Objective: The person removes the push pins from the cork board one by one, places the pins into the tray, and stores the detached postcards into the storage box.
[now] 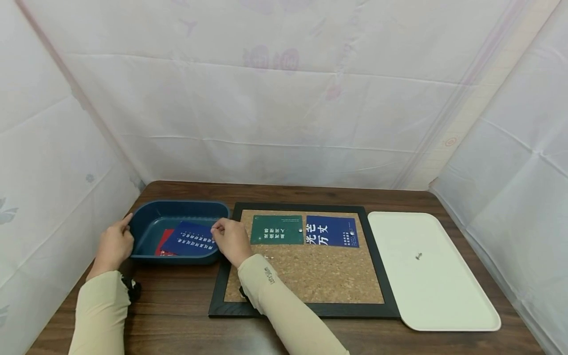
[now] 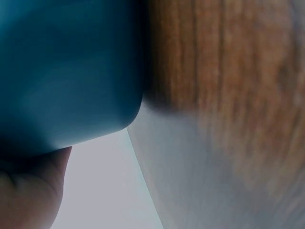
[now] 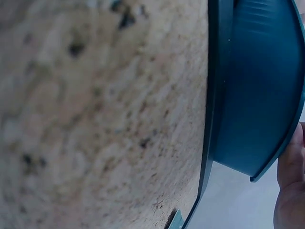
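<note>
Right sleeve (image 1: pixel 288 308) foremost; card pick-up beyond

Left hand (image 1: pixel 113 244): fingers curled on rim of tub (image 1: pixel 173 261). Right hand (image 1: pixel 231 240): fingertips together, apparently pinching blue card (image 1: pixel 188 238), in tub, just left of them. Step, judged: card removal. Next move likely calls for lifting to corkboard (image 1: pixel 306 276), right of fingertips.
</note>
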`<action>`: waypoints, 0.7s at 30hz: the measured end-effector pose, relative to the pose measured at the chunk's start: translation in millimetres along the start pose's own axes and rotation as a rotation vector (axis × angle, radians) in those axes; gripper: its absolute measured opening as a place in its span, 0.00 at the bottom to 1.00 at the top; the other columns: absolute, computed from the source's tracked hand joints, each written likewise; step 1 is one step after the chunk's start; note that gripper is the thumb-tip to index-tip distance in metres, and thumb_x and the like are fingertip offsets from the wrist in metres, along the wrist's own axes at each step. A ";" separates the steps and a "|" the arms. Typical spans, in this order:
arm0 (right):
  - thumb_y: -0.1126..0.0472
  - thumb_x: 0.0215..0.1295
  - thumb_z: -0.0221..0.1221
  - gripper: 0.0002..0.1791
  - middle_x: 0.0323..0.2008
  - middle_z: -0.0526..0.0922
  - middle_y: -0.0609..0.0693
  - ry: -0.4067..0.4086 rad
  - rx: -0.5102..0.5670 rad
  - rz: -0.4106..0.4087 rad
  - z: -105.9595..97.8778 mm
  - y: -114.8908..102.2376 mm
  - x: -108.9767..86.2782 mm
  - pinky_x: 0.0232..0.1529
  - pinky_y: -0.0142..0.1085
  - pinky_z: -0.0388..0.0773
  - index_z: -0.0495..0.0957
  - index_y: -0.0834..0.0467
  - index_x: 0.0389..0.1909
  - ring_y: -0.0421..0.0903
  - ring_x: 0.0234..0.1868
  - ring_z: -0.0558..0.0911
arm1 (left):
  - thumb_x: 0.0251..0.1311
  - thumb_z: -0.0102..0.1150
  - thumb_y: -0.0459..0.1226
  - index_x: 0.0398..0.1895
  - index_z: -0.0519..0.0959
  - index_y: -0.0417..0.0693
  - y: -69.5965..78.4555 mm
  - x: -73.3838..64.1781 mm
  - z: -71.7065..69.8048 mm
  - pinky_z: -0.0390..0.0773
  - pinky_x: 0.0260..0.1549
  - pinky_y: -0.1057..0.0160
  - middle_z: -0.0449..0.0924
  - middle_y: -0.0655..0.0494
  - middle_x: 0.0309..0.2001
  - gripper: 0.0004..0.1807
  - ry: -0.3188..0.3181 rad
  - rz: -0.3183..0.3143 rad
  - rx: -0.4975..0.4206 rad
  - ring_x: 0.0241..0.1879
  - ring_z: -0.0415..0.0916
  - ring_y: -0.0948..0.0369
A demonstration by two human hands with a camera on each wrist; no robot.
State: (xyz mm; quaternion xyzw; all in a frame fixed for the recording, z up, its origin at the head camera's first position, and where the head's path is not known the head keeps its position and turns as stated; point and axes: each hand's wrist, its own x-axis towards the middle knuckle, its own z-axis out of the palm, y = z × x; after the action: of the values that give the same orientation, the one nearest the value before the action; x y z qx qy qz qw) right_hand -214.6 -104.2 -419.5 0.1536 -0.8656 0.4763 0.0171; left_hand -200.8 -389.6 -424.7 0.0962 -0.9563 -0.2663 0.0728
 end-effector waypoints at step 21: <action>0.66 0.74 0.47 0.13 0.38 0.83 0.51 -0.214 0.179 0.049 -9.1 6.0 1.3 0.41 0.25 0.80 0.78 0.62 0.52 0.43 0.42 0.85 | 0.76 0.29 0.44 0.68 0.52 0.20 5.9 3.9 -10.7 0.59 0.55 0.28 0.55 0.14 0.60 0.33 -0.106 0.094 0.072 0.59 0.54 0.22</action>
State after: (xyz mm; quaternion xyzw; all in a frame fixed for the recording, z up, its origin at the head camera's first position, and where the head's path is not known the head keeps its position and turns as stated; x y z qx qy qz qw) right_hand -218.5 -94.0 -419.3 0.1833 -0.8199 0.5329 -0.1009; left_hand -203.4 -390.8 -412.3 0.0397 -0.9712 -0.2328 0.0309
